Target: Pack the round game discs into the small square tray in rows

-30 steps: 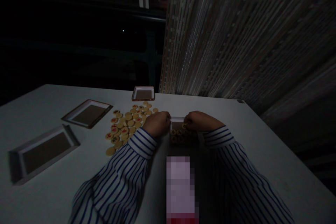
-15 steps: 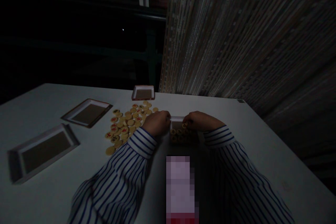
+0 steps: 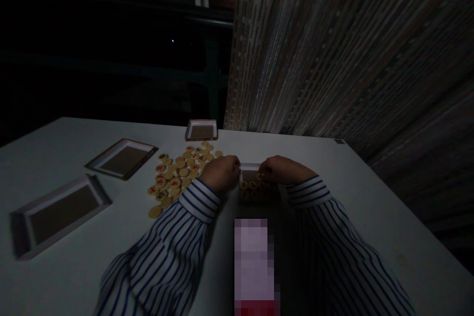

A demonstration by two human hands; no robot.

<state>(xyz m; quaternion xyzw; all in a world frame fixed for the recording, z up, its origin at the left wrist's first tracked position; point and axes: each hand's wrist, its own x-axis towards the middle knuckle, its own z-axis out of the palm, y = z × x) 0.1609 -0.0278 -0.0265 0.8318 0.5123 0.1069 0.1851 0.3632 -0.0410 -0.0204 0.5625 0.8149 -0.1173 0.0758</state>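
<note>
A small box with a pale inner wall and brown bottom lies between my hands. Rows of round Chinese chess pieces fill its near part. My left hand is closed, its fingertips at the box's left rim; they are partly hidden. At the box's right side, my right hand pinches one chess piece just beyond those rows. Left of my left hand spreads a loose heap of chess pieces, some showing red or black characters, others plain.
Three shallow open trays or lids stand on the white table: a small one at the back edge, a mid-sized one on the left and a larger one nearer me. A strand curtain hangs behind. The light is dim.
</note>
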